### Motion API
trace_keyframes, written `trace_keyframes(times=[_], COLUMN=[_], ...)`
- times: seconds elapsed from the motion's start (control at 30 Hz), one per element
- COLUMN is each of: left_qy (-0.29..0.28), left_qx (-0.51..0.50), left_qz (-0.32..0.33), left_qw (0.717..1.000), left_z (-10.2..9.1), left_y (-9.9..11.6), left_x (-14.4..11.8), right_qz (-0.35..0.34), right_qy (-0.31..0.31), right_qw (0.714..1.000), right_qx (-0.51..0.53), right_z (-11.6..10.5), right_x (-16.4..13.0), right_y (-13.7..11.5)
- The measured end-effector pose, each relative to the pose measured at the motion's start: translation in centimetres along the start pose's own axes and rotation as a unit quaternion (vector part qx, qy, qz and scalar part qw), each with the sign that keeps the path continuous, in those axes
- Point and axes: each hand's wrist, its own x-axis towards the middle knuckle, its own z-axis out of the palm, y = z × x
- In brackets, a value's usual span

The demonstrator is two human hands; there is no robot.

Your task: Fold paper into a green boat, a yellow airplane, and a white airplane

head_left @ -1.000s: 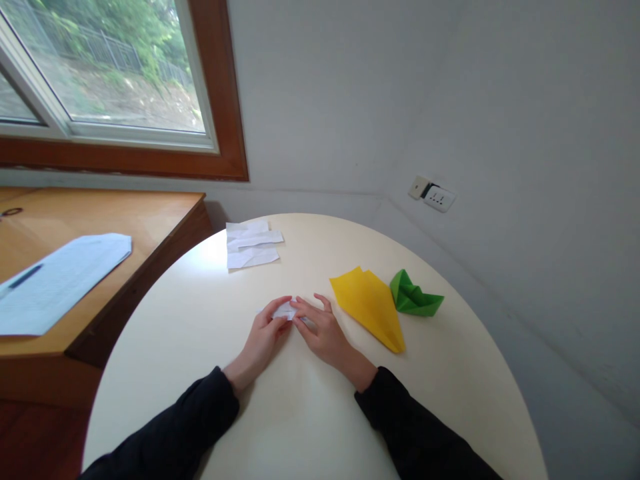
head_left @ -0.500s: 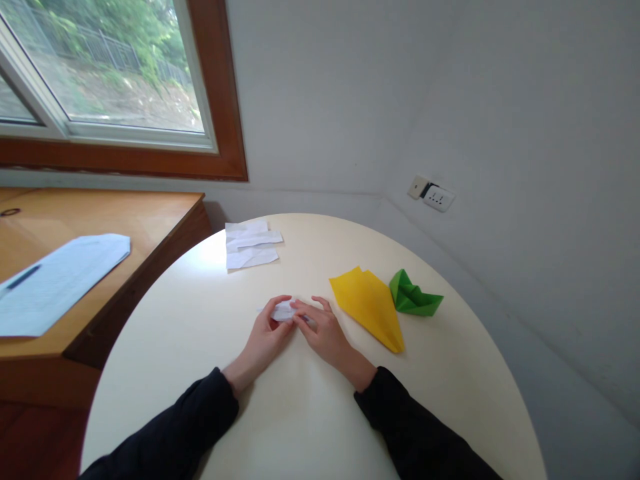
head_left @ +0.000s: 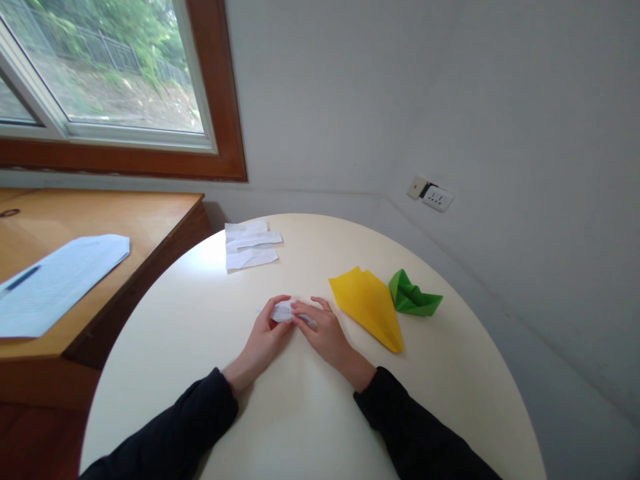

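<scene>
The paper (head_left: 284, 311) is small, white and creased, folded into a compact shape. It lies flat on the table near its middle, mostly hidden, with only its upper part and a thin left tip showing. How it is folded underneath cannot be told.

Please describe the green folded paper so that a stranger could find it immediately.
On the round cream table, look to the right of both hands. The green paper boat sits there, touching the yellow folded paper. It alone is green, with raised sides.
</scene>
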Motion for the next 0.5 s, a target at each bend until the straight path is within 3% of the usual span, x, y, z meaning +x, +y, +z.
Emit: trace_keyframes(times=[0.5], left_qy=[0.018], left_qx=[0.075], left_qz=[0.029], left_qw=[0.997], left_z=[0.09], left_y=[0.20], left_x=[0.14], right_qz=[-0.018], right_qy=[0.003], right_qw=[1.000], right_qx=[-0.019], right_z=[-0.05], right_x=[-0.05], right_y=[-0.15])
